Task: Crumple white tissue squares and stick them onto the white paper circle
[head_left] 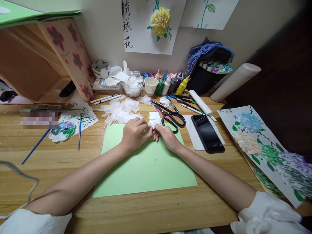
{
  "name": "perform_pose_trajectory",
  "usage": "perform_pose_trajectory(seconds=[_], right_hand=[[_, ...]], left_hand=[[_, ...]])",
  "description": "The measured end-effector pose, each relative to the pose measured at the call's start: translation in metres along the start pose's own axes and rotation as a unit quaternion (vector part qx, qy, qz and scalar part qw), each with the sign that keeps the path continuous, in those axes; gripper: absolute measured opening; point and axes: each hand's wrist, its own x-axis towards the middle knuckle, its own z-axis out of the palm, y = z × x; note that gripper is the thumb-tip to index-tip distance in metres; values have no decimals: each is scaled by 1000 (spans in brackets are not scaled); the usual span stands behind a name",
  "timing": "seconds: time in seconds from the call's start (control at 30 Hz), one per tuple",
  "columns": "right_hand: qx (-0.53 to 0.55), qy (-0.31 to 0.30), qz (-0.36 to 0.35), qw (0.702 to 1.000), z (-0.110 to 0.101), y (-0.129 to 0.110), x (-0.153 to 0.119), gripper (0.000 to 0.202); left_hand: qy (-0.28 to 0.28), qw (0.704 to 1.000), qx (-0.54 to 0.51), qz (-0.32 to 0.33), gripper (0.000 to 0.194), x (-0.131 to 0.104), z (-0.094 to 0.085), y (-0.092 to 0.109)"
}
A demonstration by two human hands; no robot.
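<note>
Above the far half of a pale green sheet (146, 172), my two hands meet with their fingertips together. My left hand (135, 134) is closed in a pinch, thumb and forefinger forming a ring. My right hand (167, 137) pinches from the other side. A small piece of white paper (153, 127) shows between the fingertips, mostly covered by them. Just beyond lie a few white paper squares (154, 115). Black-handled scissors (172, 116) rest to the right of these squares, close to my right hand.
Loose white paper scraps (122, 110) spread behind my left hand. Paint bottles (167, 85), a paper cup (151, 86) and a bowl of scraps (132, 87) line the wall. A black phone (207, 133) and flower picture (265, 149) lie right; a paint palette (62, 131) and brushes lie left.
</note>
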Motion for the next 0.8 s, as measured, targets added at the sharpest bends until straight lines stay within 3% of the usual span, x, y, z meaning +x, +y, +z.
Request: perform_pose_trajectory(seconds=[0.33, 0.8], right_hand=[[-86, -12, -25, 996, 0, -6, -3, 33], [-104, 6, -31, 994, -1, -4, -4, 37]], left_hand=[[-15, 982, -148, -115, 12, 4, -2, 2], [-45, 955, -247, -160, 13, 6, -1, -2]])
